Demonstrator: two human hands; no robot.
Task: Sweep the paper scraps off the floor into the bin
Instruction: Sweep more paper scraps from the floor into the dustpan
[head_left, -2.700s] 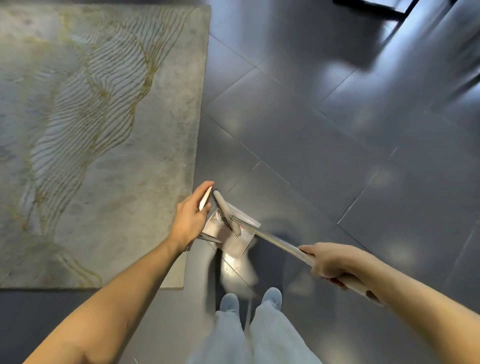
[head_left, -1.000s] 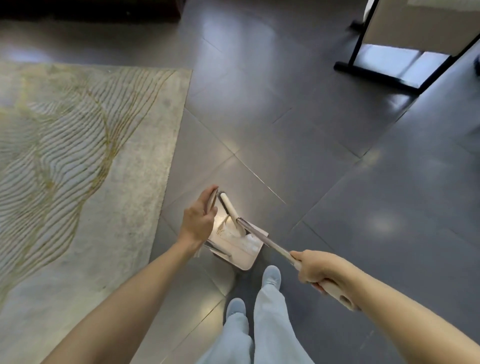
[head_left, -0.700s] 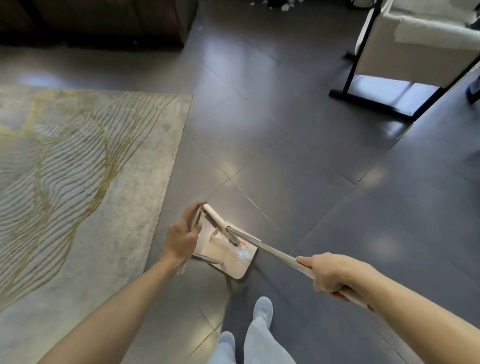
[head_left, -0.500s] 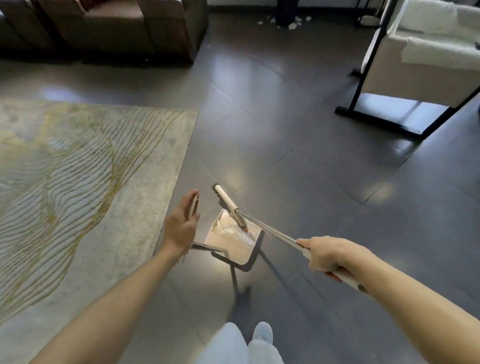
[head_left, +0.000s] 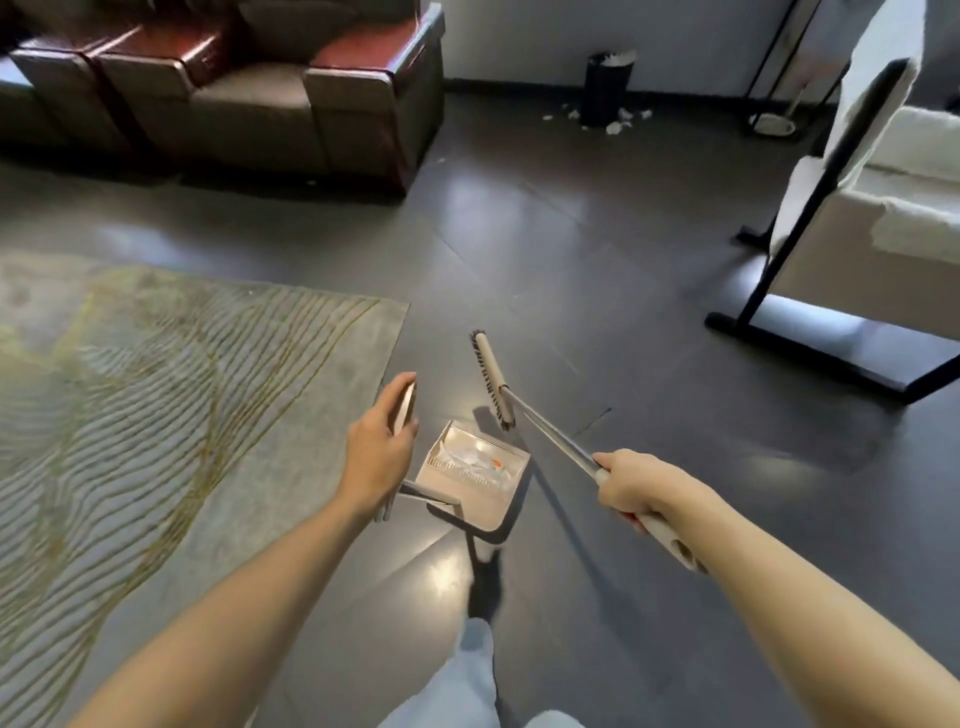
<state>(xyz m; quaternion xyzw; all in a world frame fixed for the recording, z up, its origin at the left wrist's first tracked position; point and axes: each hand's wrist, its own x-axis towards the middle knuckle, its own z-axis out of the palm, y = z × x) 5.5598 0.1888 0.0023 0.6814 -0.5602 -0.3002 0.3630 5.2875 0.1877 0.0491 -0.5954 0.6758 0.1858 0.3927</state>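
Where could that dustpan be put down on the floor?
Bare dark tiles stretch ahead of the dustpan and broom, between the rug and the white armchair. Another open strip runs between the brown sofa and the rug. Around the black bin it is crowded with paper scraps.

I am looking through one camera, and it is sitting on the person's head. It is pointing forward and down at the dark floor (head_left: 623, 291). The left hand (head_left: 376, 457) and right hand (head_left: 641, 483) are showing close below it, and the bin (head_left: 609, 83) is showing far off.
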